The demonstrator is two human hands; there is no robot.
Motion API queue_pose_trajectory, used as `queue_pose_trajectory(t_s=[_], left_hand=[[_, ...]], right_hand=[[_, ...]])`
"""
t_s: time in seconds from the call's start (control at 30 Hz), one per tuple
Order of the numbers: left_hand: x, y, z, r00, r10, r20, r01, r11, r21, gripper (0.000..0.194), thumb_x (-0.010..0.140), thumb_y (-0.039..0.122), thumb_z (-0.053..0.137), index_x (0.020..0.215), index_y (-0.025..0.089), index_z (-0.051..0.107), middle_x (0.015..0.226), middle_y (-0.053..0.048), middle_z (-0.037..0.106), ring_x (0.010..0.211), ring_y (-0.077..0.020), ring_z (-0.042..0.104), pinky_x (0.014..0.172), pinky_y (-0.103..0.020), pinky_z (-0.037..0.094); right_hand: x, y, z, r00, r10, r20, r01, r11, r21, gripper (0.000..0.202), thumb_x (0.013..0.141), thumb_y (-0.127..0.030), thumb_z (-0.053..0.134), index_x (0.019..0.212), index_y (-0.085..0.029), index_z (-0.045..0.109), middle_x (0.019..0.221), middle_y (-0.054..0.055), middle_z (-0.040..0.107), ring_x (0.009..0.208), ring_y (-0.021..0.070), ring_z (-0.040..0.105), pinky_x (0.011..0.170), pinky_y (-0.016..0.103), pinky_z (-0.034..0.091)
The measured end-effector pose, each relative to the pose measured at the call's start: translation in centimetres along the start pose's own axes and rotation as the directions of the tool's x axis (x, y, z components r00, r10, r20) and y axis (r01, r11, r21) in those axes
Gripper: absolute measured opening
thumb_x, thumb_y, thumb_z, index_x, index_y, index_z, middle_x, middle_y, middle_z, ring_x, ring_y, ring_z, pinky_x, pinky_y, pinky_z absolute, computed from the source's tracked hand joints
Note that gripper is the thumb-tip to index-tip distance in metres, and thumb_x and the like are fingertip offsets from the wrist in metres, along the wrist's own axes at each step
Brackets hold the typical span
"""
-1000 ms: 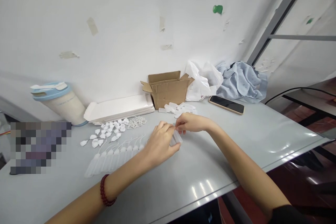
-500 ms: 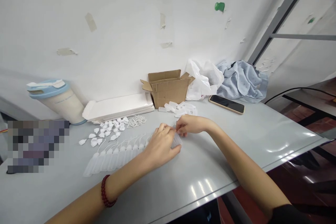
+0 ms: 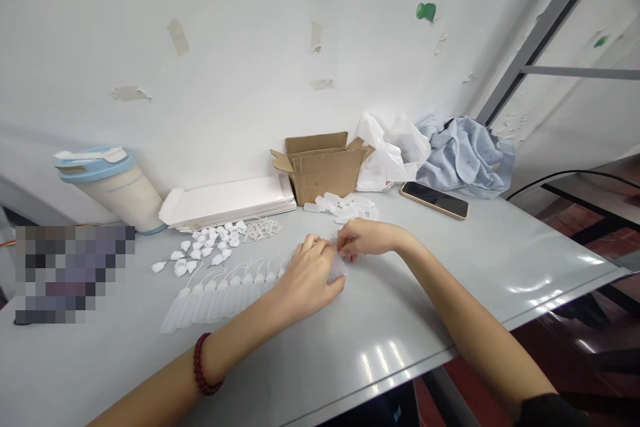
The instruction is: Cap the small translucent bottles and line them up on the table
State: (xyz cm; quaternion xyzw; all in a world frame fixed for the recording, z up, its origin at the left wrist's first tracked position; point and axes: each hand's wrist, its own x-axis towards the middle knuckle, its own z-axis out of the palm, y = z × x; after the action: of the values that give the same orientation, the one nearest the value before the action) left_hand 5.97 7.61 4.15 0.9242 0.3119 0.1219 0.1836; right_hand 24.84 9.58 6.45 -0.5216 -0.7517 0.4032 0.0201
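My left hand [image 3: 307, 278] rests over the right end of a row of translucent plastic tubes [image 3: 215, 300]. Its thumb and fingers bracket the end tube [image 3: 337, 270], thumb on the near side. Fingers closed in a pinch, my right hand [image 3: 367, 238] meets the left fingertips at the top of that tube; what it pinches is hidden. Along the row, the visible tubes bear white tops with thin cord tails. Behind them lie loose white caps [image 3: 205, 243] and a small heap of pale cords [image 3: 263, 229]. More loose tubes [image 3: 345, 205] are piled beyond my right hand.
Against the wall stand a blue-lidded cup [image 3: 117, 190], a stack of white flat boxes [image 3: 230, 202], an open cardboard box [image 3: 327, 173], a white plastic bag [image 3: 387, 157] and blue cloth [image 3: 465, 153]. A phone [image 3: 435, 200] lies at right. The table's front edge [image 3: 430, 363] is near my right forearm.
The view has shifted slightly. Both hands stay together at the end of the row, with almost no visible movement.
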Motion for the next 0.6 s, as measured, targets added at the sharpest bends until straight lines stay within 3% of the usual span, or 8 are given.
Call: queue_pose_trajectory(t_s=[0.47, 0.6], left_hand=[[-0.4, -0.3, -0.3, 0.999, 0.042, -0.021, -0.041, 0.998, 0.044, 0.031, 0.08, 0.027, 0.055, 0.109, 0.014, 0.057, 0.107, -0.012, 0.059, 0.105, -0.03, 0.045, 0.087, -0.044, 0.043], [-0.2, -0.5, -1.1, 0.998, 0.031, -0.047, -0.029, 0.998, 0.053, 0.031, 0.081, 0.029, 0.056, 0.108, 0.014, 0.058, 0.111, -0.013, 0.06, 0.107, -0.0307, 0.046, 0.089, -0.044, 0.043]], right_hand=[[-0.1, -0.2, 0.1, 1.0, 0.01, 0.003, -0.01, 0.999, 0.044, 0.02, 0.075, -0.019, 0.052, 0.084, -0.01, 0.067, 0.069, 0.007, 0.067, 0.067, 0.0167, 0.064, 0.056, 0.022, 0.045], [-0.3, -0.3, 0.0, 1.0, 0.012, 0.004, -0.012, 0.998, 0.057, 0.018, 0.076, -0.019, 0.052, 0.083, -0.011, 0.066, 0.071, 0.007, 0.067, 0.068, 0.017, 0.064, 0.057, 0.023, 0.045]])
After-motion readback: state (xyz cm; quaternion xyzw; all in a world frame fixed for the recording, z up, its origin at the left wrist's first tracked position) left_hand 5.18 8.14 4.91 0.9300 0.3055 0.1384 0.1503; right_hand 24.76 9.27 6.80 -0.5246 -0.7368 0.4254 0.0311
